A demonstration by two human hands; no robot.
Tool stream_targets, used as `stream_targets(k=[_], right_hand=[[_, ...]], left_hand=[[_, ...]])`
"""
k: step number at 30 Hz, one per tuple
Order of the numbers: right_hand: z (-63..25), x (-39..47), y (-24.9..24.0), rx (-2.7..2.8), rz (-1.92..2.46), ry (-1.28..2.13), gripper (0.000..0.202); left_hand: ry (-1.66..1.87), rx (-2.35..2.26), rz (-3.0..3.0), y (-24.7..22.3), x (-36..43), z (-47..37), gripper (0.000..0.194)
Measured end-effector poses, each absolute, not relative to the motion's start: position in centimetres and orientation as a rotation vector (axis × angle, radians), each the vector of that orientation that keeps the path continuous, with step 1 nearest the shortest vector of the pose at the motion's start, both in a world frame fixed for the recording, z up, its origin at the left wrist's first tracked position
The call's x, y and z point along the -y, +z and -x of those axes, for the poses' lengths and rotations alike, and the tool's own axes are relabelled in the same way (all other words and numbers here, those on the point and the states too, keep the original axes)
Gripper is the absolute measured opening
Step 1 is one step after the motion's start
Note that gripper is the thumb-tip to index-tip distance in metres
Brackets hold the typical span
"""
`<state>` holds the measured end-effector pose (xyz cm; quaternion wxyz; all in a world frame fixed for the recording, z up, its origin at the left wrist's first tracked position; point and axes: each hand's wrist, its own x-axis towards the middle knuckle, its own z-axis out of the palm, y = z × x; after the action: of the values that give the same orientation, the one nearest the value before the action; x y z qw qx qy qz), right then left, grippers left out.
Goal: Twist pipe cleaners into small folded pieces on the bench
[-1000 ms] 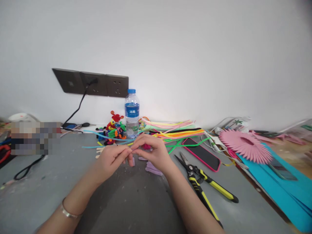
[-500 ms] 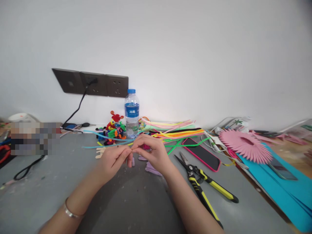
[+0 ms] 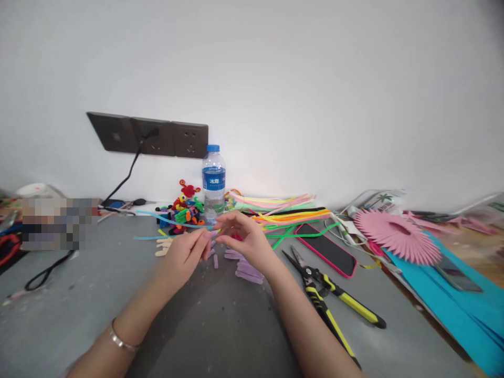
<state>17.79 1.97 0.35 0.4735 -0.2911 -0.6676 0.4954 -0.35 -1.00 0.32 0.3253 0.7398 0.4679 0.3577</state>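
My left hand [image 3: 187, 252] is closed in a pinch over the middle of the table, thumb pressed to the fingers. A bit of lilac shows by its fingertips, but whether it is held there I cannot tell. Just to the right, my right hand [image 3: 248, 239] curves toward it with thumb and fingers apart and nothing visible in them. Short folded lilac pipe cleaners [image 3: 249, 272] lie below my right hand, and one small lilac piece [image 3: 216, 261] lies between the hands. Cream pieces [image 3: 163, 247] rest left of my left hand. Blue pipe cleaners [image 3: 169, 219] stretch behind it.
A water bottle [image 3: 213, 184] stands behind my hands, beside colourful pipe cleaner figures [image 3: 187, 210]. Bundled pipe cleaners [image 3: 291, 212] lie along the wall. To the right are a pink-edged phone [image 3: 326, 251], yellow-black shears [image 3: 321, 281], a pink paper fan [image 3: 397, 236] and blue sheets [image 3: 452, 310].
The fingers of my right hand have opened and drawn slightly away from my left fingertips. My left hand stays pinched, almost in the same place.
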Motion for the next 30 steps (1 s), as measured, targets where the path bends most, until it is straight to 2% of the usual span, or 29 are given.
stream_targets(k=[3, 8, 11, 15, 20, 24, 28, 30], right_hand=[[-17.5, -2.0, 0.1, 1.621, 0.736, 1.238, 0.020], [-17.3, -2.0, 0.4, 1.526, 0.591, 1.457, 0.020], [-18.1, -2.3, 0.5, 1.464, 0.599, 1.495, 0.019], [-19.2, -3.0, 0.1, 1.396, 0.627, 1.524, 0.020], [-19.2, -3.4, -0.8, 1.342, 0.763, 1.637, 0.024], [-19.1, -3.5, -0.8, 1.202, 0.860, 1.717, 0.028], [-19.1, -3.4, -0.5, 1.097, 0.881, 1.787, 0.029], [-19.0, -3.2, -0.4, 1.102, 0.883, 1.827, 0.029]], left_hand=[[0.916, -1.203, -1.923, 0.1, 1.0, 0.2, 0.046], [0.852, -1.139, -1.907, 0.5, 1.1, 0.3, 0.050], [0.728, -1.306, -2.006, 0.8, 0.9, 0.2, 0.048], [0.442, -1.654, -2.272, 0.4, 1.0, -0.6, 0.035], [0.275, -1.648, -2.361, -0.6, 1.5, -1.3, 0.012], [0.461, -1.528, -2.183, -1.0, 0.9, -0.9, 0.012], [0.852, -1.337, -1.684, -0.2, 0.2, -0.3, 0.024], [0.925, -1.243, -1.476, 0.3, 0.1, -0.3, 0.030]])
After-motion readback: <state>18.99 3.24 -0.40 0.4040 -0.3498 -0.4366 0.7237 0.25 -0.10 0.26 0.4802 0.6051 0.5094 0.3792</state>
